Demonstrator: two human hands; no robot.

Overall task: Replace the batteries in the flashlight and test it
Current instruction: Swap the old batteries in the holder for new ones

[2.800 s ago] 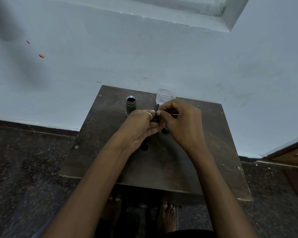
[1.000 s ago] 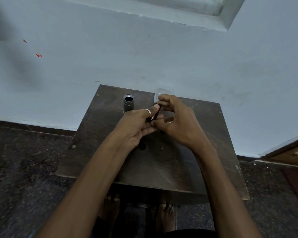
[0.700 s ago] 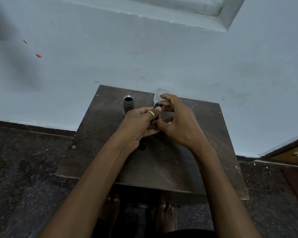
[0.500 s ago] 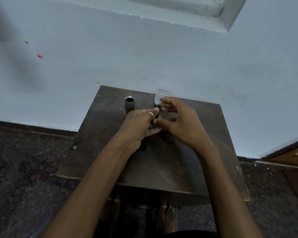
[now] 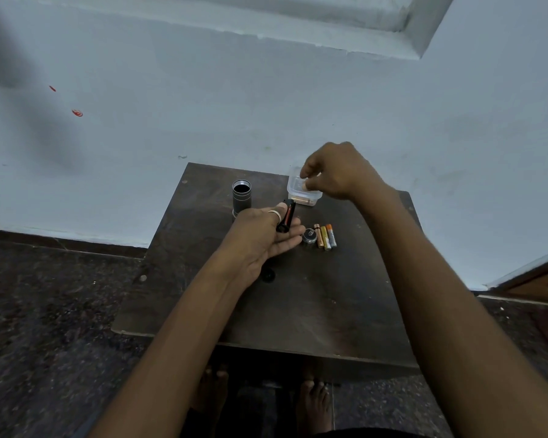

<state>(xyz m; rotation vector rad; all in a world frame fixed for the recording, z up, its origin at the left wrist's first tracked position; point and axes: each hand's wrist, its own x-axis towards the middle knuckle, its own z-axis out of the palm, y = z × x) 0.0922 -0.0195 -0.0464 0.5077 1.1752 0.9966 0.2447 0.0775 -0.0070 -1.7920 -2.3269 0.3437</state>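
My left hand (image 5: 263,235) holds a black battery holder (image 5: 286,215) upright between thumb and fingers over the dark wooden table (image 5: 298,305). The grey flashlight body (image 5: 241,195) stands open end up at the table's far left. My right hand (image 5: 336,170) hovers over a small clear plastic box (image 5: 298,195) at the back, fingertips pinching a small battery (image 5: 304,184) just above it. Three loose batteries (image 5: 326,236) lie side by side right of my left hand, beside the round flashlight cap (image 5: 309,235).
A small black round piece (image 5: 268,275) lies on the table near my left wrist. A pale wall rises directly behind the table. A dark speckled floor surrounds it, with my bare feet (image 5: 314,403) under the front edge. A wooden door frame (image 5: 538,279) is at right.
My right hand has left the battery holder and moved back and right to the plastic box. The left hand keeps the holder. The batteries and cap on the table are now uncovered.
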